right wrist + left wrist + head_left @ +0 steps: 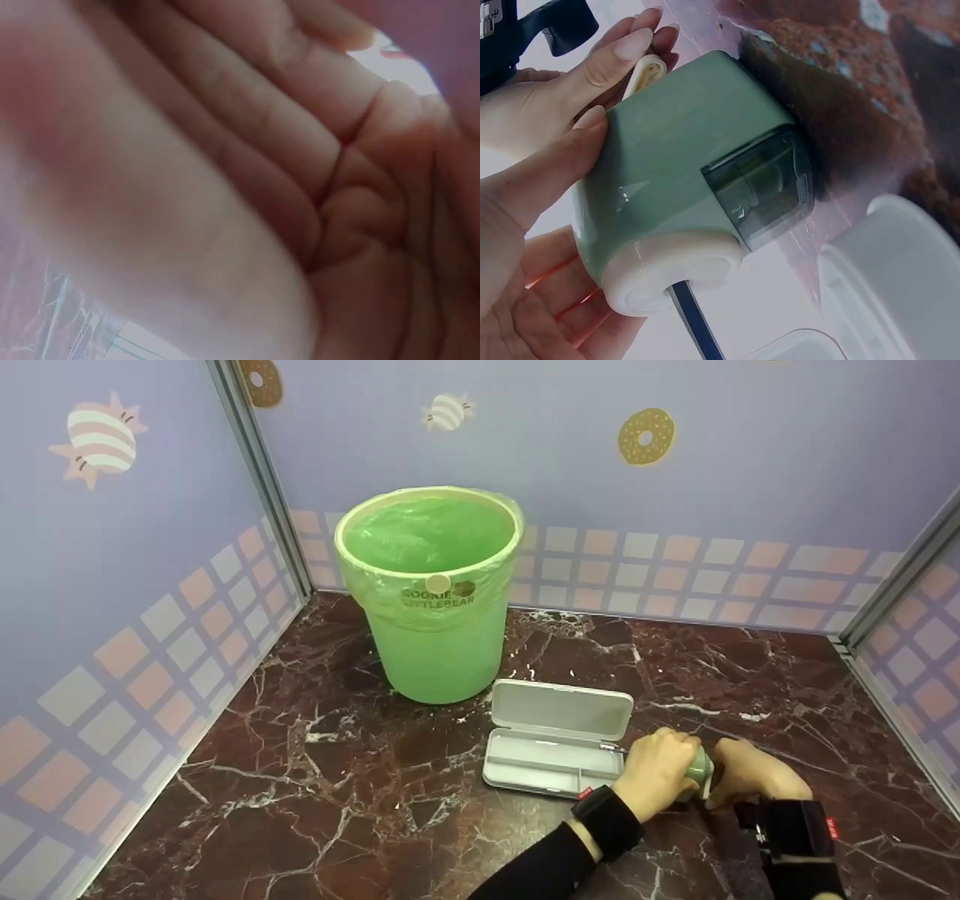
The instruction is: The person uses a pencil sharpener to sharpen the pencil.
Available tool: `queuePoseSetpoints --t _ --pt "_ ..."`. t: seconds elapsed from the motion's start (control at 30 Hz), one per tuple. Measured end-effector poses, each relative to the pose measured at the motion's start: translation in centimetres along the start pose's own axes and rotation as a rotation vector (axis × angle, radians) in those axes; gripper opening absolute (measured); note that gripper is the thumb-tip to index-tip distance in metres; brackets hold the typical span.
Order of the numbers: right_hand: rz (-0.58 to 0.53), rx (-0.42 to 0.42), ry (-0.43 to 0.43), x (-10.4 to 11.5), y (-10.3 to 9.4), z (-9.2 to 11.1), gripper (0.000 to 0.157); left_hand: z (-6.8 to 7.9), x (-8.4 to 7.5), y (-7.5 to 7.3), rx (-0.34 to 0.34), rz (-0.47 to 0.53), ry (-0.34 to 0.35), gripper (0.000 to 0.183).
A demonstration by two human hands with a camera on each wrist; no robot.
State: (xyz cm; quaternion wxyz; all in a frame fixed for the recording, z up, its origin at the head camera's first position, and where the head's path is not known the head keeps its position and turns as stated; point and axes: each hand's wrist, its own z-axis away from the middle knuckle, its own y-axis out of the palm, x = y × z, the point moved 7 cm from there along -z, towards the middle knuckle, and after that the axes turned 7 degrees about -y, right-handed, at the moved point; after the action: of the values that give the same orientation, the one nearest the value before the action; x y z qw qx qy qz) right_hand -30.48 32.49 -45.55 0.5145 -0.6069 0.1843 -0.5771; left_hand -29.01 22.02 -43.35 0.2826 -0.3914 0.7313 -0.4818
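My left hand (658, 769) grips a green crank pencil sharpener (675, 150) near the table's right side. Its front is cream, and a clear dark shavings drawer (761, 191) shows on one side. A dark pencil (695, 319) sticks out of the front hole, pointing toward the pencil case. At the sharpener's back, my right hand (756, 772) pinches the cream crank handle (649, 71). In the right wrist view, the curled fingers and palm (367, 225) fill the picture and hide the crank. Left of the sharpener lies the white pencil case (536, 754), its lid raised.
A green trash bin (442, 652) lined with a clear bag stands behind and left of the pencil case. Patterned panels (555, 457) enclose the dark red marbled table (360, 810) at the back and both sides.
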Motion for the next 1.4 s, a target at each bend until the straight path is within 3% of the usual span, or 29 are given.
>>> queuePoseSetpoints --t 0.47,0.83,1.2,1.4 --pt "-0.011 0.007 0.021 0.4 -0.3 0.6 0.016 0.0 -0.1 -0.2 -0.004 -0.048 -0.048 0.048" --pt "0.004 0.022 -0.077 1.3 -1.7 1.5 0.017 -0.2 -0.6 -0.4 -0.010 -0.106 -0.050 0.045" --pt "0.069 -0.052 -0.123 2.2 -3.3 2.2 0.019 -0.4 -0.6 -0.6 -0.035 -0.114 -0.038 0.043" --pt "0.107 -0.139 -0.154 2.8 -4.2 2.6 0.017 -0.3 -0.7 -0.5 -0.056 -0.123 -0.013 0.043"
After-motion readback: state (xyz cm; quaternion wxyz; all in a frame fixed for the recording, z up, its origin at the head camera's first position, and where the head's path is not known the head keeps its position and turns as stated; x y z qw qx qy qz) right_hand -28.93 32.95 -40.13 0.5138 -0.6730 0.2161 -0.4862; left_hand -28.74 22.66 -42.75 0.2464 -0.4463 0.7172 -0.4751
